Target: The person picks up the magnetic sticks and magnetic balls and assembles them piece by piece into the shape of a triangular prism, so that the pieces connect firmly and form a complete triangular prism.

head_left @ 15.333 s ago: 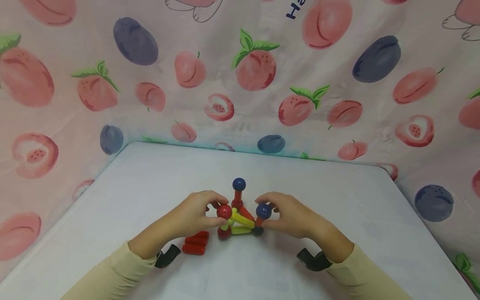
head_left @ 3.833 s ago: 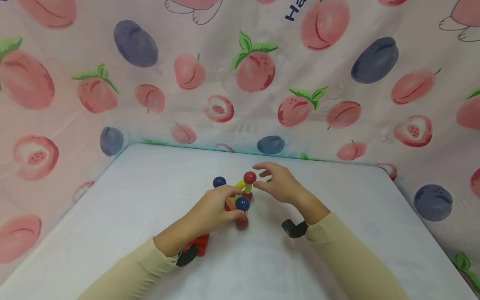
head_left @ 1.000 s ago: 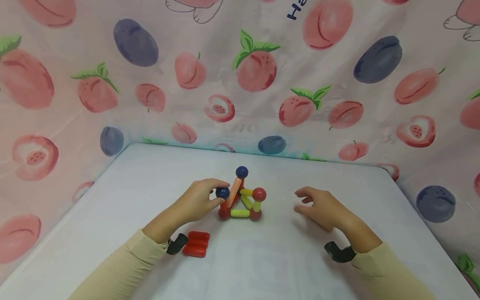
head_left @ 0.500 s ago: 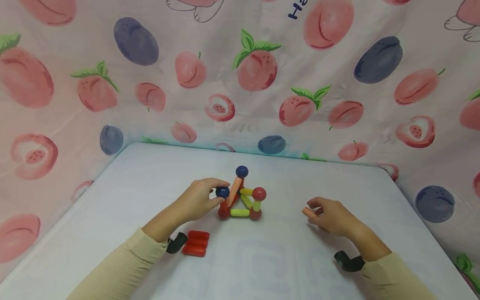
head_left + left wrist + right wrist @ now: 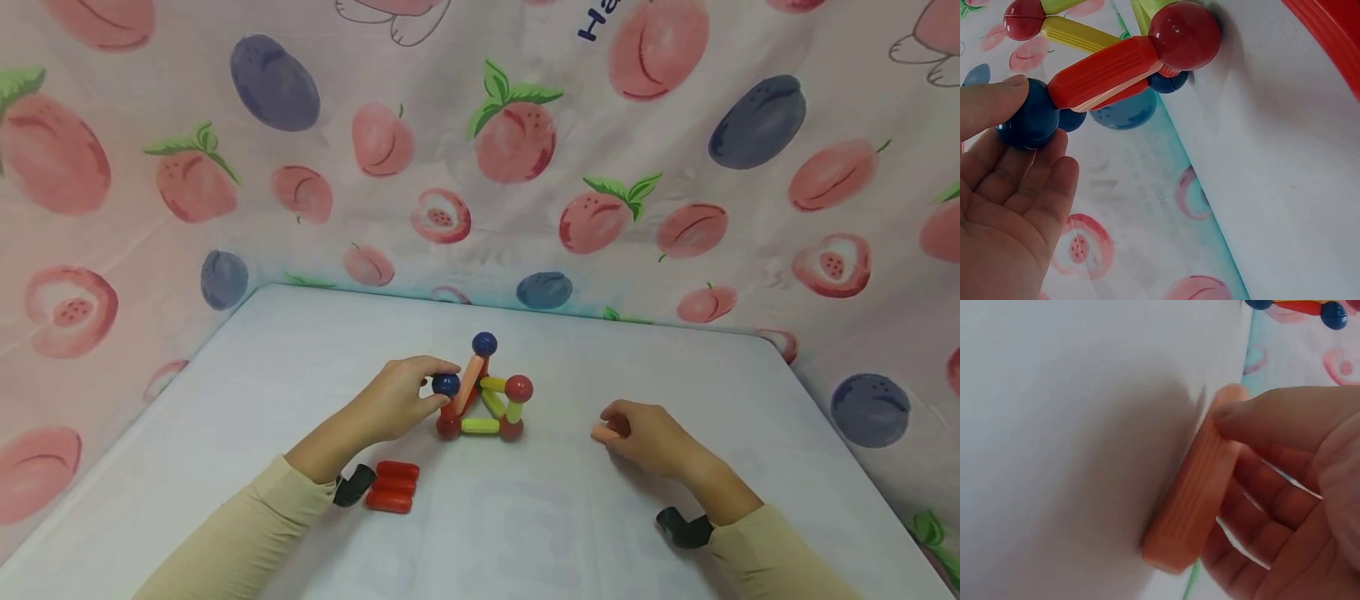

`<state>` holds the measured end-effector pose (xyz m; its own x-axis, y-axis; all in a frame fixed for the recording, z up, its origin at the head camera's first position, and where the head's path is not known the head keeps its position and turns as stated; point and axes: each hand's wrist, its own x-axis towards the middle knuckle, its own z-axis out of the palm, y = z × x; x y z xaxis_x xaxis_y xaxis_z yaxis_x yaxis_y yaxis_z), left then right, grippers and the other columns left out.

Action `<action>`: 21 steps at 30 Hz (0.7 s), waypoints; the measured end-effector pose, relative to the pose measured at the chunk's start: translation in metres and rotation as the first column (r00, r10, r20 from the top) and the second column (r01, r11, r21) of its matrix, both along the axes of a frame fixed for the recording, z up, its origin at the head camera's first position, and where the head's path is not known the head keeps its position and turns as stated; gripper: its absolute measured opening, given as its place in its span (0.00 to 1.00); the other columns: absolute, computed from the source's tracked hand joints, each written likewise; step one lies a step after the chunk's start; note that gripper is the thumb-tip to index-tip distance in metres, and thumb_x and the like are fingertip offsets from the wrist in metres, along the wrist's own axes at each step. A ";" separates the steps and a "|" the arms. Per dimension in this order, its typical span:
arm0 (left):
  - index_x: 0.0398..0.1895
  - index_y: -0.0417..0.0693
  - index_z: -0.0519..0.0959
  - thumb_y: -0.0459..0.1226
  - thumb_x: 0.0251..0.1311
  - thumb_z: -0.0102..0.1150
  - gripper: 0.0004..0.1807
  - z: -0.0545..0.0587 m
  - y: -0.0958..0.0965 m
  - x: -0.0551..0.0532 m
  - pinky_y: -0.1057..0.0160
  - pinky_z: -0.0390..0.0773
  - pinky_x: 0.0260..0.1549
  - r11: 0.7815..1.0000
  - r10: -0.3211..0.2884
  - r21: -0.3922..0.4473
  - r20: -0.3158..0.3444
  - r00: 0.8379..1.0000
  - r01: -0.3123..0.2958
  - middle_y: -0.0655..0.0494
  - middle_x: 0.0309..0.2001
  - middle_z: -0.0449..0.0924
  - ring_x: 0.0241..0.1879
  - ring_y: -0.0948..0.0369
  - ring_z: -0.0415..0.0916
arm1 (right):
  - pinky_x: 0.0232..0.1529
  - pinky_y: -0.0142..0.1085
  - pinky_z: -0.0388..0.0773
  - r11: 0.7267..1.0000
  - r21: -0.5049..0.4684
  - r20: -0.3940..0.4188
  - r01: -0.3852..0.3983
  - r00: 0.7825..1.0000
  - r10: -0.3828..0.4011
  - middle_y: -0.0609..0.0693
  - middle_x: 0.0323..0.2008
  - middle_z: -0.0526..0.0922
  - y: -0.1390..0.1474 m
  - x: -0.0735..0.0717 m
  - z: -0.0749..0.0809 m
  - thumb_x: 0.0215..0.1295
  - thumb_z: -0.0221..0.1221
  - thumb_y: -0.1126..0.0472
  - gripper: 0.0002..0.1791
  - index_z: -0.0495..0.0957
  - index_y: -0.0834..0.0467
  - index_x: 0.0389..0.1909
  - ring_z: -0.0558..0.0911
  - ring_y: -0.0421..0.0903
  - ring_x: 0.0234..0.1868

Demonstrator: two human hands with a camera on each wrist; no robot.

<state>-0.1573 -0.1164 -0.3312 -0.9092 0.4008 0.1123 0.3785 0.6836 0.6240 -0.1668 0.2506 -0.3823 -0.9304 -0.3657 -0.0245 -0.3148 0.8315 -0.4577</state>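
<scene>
A small frame of balls and rods stands mid-table, with red balls at its base joined by a yellow-green rod [image 5: 480, 427]. My left hand [image 5: 393, 402] pinches the blue ball [image 5: 1032, 115] on top of its upright red rod [image 5: 1107, 72]. Another blue ball [image 5: 484, 343] tops the far corner, and a red ball [image 5: 519, 388] tops the right one. An orange rod [image 5: 470, 383] slants between the two blue-topped corners. Off to the right, my right hand [image 5: 648, 437] grips a loose orange ribbed rod [image 5: 1194, 487] between thumb and fingers, close over the table.
Several loose red rods [image 5: 393, 487] lie side by side near my left wrist. The white table [image 5: 525, 525] ends at the back against a fruit-print cloth [image 5: 360, 217].
My right hand came down to the table on the right, took hold of an orange rod, and has shifted slightly left with it. My left hand stays on the blue ball.
</scene>
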 end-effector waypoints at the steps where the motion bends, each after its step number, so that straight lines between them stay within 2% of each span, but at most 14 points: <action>1: 0.63 0.43 0.78 0.31 0.62 0.67 0.24 0.000 0.000 0.000 0.54 0.79 0.52 1.000 0.001 -0.001 0.003 1.000 -0.001 0.49 0.59 0.79 0.56 0.51 0.77 | 0.41 0.41 0.77 1.000 -0.011 -0.014 -0.002 1.000 0.002 0.44 0.34 0.79 -0.002 0.000 0.002 0.68 0.64 0.51 0.18 0.81 0.62 0.48 0.76 0.43 0.36; 9: 0.63 0.43 0.78 0.31 0.62 0.67 0.25 0.000 0.000 0.000 0.54 0.80 0.52 1.000 0.006 -0.010 0.006 1.000 -0.006 0.49 0.59 0.79 0.56 0.50 0.76 | 0.45 0.44 0.81 0.983 -0.165 -0.155 -0.085 0.986 0.059 0.42 0.39 0.83 -0.028 0.002 0.030 0.68 0.65 0.56 0.12 0.83 0.58 0.47 0.80 0.43 0.42; 17: 0.63 0.43 0.78 0.31 0.62 0.67 0.25 0.000 0.000 0.000 0.54 0.80 0.51 1.000 0.005 -0.011 0.004 1.000 -0.005 0.49 0.59 0.79 0.56 0.50 0.77 | 0.46 0.42 0.81 0.959 -0.239 -0.221 -0.149 0.971 0.096 0.41 0.39 0.83 -0.061 0.004 0.061 0.67 0.66 0.58 0.10 0.82 0.56 0.46 0.80 0.42 0.43; 21: 0.63 0.43 0.78 0.31 0.62 0.67 0.24 0.000 0.001 -0.001 0.55 0.80 0.51 1.000 0.007 -0.006 0.010 1.000 -0.007 0.49 0.59 0.80 0.56 0.50 0.77 | 0.47 0.41 0.81 0.924 -0.323 -0.280 -0.205 0.953 0.113 0.42 0.39 0.83 -0.076 0.005 0.074 0.66 0.66 0.60 0.10 0.80 0.56 0.45 0.80 0.41 0.43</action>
